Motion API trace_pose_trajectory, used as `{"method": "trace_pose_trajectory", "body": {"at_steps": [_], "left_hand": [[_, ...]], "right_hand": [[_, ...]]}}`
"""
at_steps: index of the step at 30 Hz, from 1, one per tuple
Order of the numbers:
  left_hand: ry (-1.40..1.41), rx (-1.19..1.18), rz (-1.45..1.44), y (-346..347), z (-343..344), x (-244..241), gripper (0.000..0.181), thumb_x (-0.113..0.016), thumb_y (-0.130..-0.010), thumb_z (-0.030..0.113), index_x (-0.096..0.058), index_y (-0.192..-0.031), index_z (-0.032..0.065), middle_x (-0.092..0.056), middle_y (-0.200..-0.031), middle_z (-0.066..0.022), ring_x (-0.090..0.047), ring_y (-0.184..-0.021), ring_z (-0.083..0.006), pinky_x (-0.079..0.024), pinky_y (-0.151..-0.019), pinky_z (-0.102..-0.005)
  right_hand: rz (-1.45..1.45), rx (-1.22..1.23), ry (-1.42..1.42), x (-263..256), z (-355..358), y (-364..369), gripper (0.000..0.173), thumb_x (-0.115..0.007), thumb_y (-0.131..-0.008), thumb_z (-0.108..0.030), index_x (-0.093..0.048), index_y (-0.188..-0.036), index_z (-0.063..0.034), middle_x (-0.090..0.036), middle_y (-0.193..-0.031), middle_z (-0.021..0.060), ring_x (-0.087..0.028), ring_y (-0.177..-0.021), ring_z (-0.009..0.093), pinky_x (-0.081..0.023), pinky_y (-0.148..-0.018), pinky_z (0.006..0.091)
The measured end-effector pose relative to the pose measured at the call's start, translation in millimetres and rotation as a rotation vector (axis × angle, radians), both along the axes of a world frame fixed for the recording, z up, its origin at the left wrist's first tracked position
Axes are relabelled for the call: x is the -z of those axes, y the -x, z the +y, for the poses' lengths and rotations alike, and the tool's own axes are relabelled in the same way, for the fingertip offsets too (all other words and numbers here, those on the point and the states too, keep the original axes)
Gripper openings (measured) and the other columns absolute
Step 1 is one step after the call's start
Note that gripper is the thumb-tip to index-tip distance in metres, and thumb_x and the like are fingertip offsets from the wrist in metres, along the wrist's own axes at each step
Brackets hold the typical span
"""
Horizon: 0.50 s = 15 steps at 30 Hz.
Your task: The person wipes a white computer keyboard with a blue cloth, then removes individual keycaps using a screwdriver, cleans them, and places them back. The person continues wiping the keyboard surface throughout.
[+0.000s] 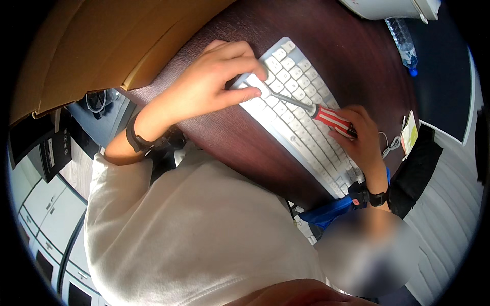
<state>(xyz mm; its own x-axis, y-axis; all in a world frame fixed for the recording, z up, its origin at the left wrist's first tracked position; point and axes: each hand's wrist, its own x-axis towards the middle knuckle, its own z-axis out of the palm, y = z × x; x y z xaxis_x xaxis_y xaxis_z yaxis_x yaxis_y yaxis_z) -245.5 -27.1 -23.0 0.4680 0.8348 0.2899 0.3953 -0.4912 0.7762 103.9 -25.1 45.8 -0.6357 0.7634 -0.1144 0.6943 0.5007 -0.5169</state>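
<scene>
A white computer keyboard (306, 132) lies slantwise on a dark red-brown leather-like desktop (237, 134). At its upper left end, my left hand (226, 72) grips the keyboard, thumb and index finger on either side of a wide white key (257, 85). My right hand (360, 134) holds a screwdriver (332, 118) by its red and white striped handle. The steel shaft (291, 101) runs low over the keys towards my left fingertips. Its tip meets the keys beside the wide key; whether it is under a keycap cannot be made out.
A large cardboard box (111, 46) rises at the upper left. A clear plastic bottle (404, 44) with a blue cap lies at the upper right, below a white container (386, 7). A coiled white cable (391, 146) and a black cloth item (415, 179) are on the right.
</scene>
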Motion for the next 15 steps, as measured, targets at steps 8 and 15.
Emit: {"method": "trace_pose_trajectory", "body": {"at_steps": [8,15], "left_hand": [[-0.008,0.002,-0.053,1,-1,-1,0.020,-0.078,-0.083,0.016,-0.071,-0.099,0.0075,-0.058,-0.096,-0.0054,-0.057,-0.092,-0.0219,-0.044,-0.081,-0.0324],[0.129,-0.035,-0.044,-5,19,-47,0.018,-0.076,-0.085,0.014,-0.070,-0.098,0.0023,-0.062,-0.091,-0.0049,-0.059,-0.083,-0.0164,-0.046,-0.073,-0.0294]], "right_hand": [[0.064,0.106,0.041,-2,-7,-6,0.038,-0.080,-0.080,-0.013,-0.066,-0.115,-0.0065,-0.064,-0.108,0.0126,-0.068,-0.090,0.026,-0.055,-0.076,0.0339],[0.119,0.285,-0.022,-9,-35,-32,0.040,-0.080,-0.077,-0.009,-0.065,-0.113,-0.0029,-0.063,-0.106,0.0134,-0.066,-0.092,0.026,-0.052,-0.079,0.0328]]}}
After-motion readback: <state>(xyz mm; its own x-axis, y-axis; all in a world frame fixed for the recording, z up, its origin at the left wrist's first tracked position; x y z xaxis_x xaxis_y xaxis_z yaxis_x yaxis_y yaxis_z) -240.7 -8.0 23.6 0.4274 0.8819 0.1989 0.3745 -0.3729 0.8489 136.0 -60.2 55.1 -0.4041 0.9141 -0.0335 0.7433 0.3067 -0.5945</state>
